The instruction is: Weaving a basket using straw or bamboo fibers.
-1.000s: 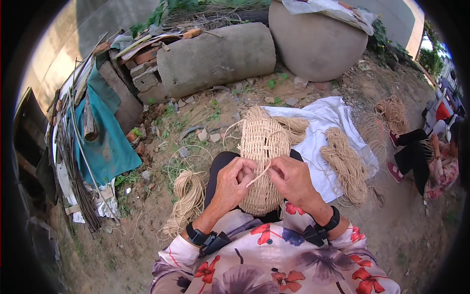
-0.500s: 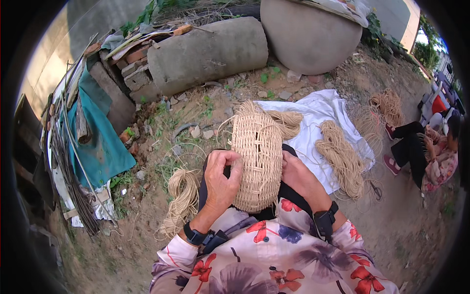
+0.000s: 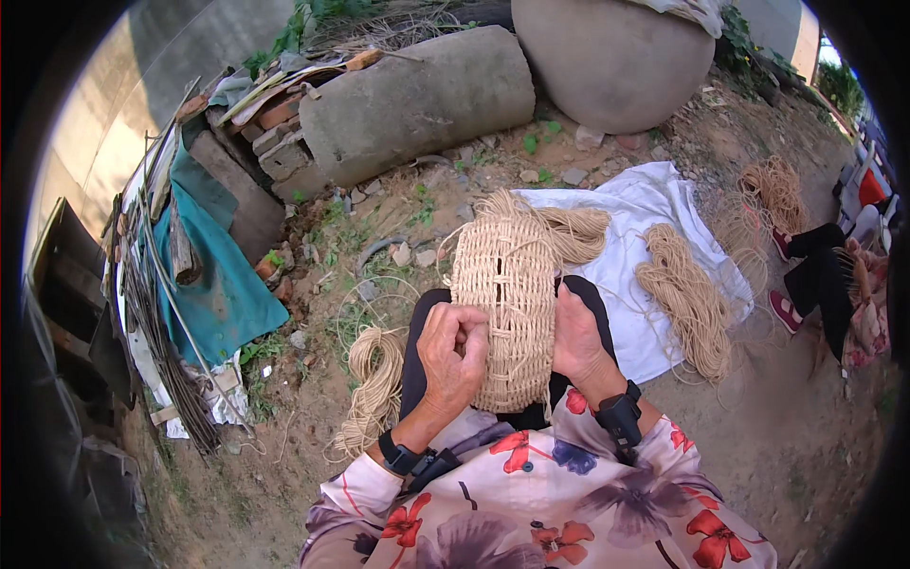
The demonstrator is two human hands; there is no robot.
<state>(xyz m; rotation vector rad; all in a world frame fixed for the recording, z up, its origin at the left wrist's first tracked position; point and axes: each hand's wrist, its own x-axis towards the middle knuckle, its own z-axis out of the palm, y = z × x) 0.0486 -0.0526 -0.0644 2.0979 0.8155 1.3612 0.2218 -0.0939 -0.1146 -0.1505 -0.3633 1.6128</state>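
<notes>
The woven fibre piece point(image 3: 512, 327) rests on the dark trousers point(image 3: 414, 360) at the centre of the frame, its long axis running from the frayed tuft point(image 3: 502, 205) at its upper end down toward the flowered shirt point(image 3: 559, 498). The 2 hands flank it: the left hand point(image 3: 455, 353) overlaps its left edge with the fingers curled in toward the thumb, and the right hand point(image 3: 578, 334) lies along its right edge, thumb side up, its other fingers largely hidden. Whether the left fingertips pinch a strand cannot be told, nor how firmly the right hand grips. The narrow slot point(image 3: 500, 268) in the weave lies up and to the right of the left fingers, which appear nearer to it than the right hand. The piece's lower end sits close to the shirt, leaving more room above. Beyond the left thigh lies 1 cord hank point(image 3: 374, 370); to the right, a white cloth point(image 3: 621, 294) spreads past the right thigh, with a second cord hank point(image 3: 687, 303) on it, and bare dirt ground point(image 3: 758, 446) shows at lower right.
</notes>
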